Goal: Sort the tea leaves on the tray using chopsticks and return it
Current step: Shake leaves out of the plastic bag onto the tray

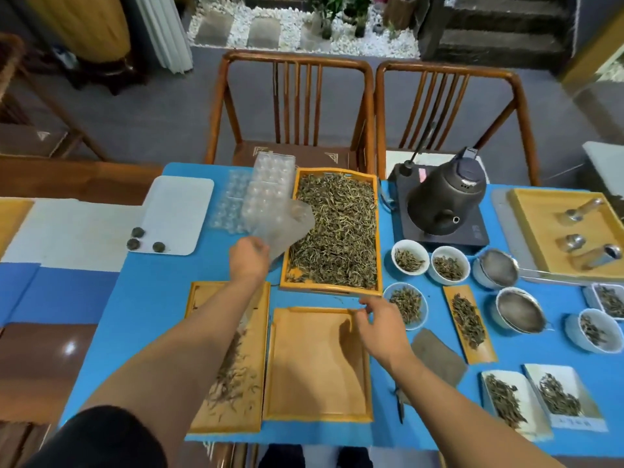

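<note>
A large wooden tray [380, 231] heaped with dry tea leaves [337, 231] stands mid-table. My left hand [250, 260] is at its left rim, closed on a clear plastic sheet [287, 224] that leans over the leaves. In front lies an empty wooden tray [314, 369]. My right hand [381, 327] hovers over its far right corner with loosely curled fingers holding nothing. To the left, a narrow wooden tray [260, 332] carries a thin scatter of pale leaves [233, 376], partly under my left forearm. I cannot pick out chopsticks; a thin dark tool [400, 405] lies near the front edge.
Clear plastic moulds [266, 190] and a white board [175, 211] with three tea balls sit far left. A dark kettle [442, 197] on its base stands far right. Bowls of leaves [410, 256], strainers [499, 268], a grey cloth [439, 356] and sample dishes [506, 400] crowd the right side.
</note>
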